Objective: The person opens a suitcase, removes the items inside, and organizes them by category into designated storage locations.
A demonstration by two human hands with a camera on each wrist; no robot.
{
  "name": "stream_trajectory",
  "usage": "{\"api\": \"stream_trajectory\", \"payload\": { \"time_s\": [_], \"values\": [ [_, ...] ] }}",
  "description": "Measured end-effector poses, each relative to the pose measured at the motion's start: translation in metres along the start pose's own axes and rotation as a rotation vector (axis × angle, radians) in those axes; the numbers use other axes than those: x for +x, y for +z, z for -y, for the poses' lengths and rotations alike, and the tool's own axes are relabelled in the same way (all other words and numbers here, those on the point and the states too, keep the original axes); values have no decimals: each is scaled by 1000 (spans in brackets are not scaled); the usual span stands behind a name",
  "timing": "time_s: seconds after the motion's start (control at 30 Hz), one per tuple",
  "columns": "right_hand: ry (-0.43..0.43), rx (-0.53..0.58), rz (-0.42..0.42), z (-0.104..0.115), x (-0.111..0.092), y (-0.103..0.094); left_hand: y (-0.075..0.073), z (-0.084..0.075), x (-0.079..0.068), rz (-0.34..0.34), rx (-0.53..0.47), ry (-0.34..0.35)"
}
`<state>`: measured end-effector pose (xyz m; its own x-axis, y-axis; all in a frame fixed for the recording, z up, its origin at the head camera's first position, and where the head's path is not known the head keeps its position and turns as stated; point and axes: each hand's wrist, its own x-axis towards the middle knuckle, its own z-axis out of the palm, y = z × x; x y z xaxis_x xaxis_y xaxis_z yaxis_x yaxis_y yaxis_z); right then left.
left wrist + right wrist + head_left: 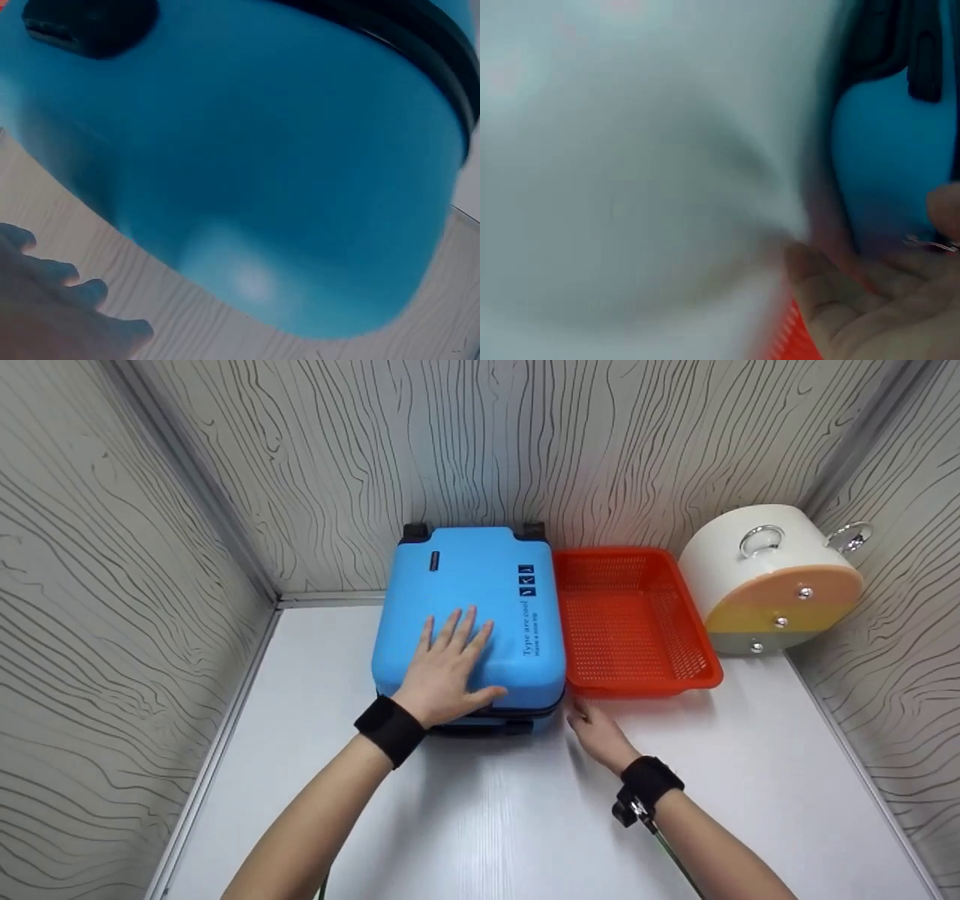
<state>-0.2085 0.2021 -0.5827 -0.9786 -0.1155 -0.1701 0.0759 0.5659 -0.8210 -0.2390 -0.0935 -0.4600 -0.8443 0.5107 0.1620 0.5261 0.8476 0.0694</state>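
Observation:
A blue hard-shell suitcase (469,585) lies on its back side on the white table, its wheels towards the rear wall. My left hand (448,671) rests on its upper face, fingers straight and spread. In the left wrist view that hand's fingers (79,292) show beside the blue shell. At the suitcase's front right corner is my right hand (596,731), its fingers curled. In the right wrist view, its thumb and fingers hold a small, thin, shiny metal item (930,244), partly hidden. Black trim and a handle lie along the suitcase's front side.
A red perforated plastic basket (637,690) stands right beside the suitcase. Further right is a round-topped white box (720,540) with a striped front, small round knobs and silver rings. Patterned wall panels (480,442) enclose the table (480,825).

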Motion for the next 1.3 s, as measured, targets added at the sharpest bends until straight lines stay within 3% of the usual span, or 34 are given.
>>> {"api": "stream_trajectory", "payload": {
  "time_s": [0.1, 0.27, 0.47, 0.73, 1.0, 1.3],
  "values": [
    [42, 172, -91, 1, 9, 14, 12, -10, 6, 12, 6, 1],
    [88, 408, -214, 8, 18, 28, 28, -10, 9, 10, 17, -38],
    [105, 538, -332, 10, 22, 37, 30, -10, 8, -18, 46, -27],
    [82, 478, -461, 5, 21, 38, 31, -10, 7, -28, 41, -30],
    [108, 419, -512, 4, 17, 33, 32, -8, 9, -46, 44, -17],
    [16, 252, -547, -3, 10, 27, 30, -9, 10, -30, 49, -13]
  ]
}}
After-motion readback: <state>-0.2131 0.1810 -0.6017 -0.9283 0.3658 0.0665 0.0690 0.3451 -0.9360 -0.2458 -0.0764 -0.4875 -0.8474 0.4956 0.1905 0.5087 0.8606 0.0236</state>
